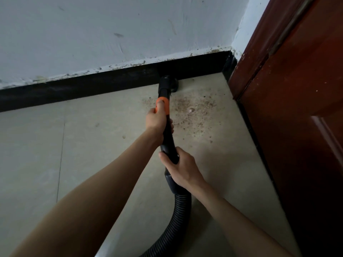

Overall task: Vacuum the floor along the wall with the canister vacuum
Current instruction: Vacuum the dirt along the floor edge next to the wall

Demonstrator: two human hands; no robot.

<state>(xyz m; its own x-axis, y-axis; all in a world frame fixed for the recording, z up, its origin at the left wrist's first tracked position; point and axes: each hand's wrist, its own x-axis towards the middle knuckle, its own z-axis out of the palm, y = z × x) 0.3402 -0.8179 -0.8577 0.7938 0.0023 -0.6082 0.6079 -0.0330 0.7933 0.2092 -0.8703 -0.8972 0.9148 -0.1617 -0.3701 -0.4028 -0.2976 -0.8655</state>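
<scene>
A black vacuum wand with an orange collar points at the black skirting board. Its round nozzle sits on the beige floor right against the skirting. My left hand grips the wand just below the orange collar, thumb on the collar. My right hand grips the curved handle lower down. The ribbed black hose runs from the handle down out of the bottom edge. A patch of brown crumbs and dust lies on the floor just right of the wand. The canister is out of view.
A dark red wooden door and frame closes the right side, forming a corner with the scuffed white wall. Beige floor tiles stretch to the left, with a small speck near the middle.
</scene>
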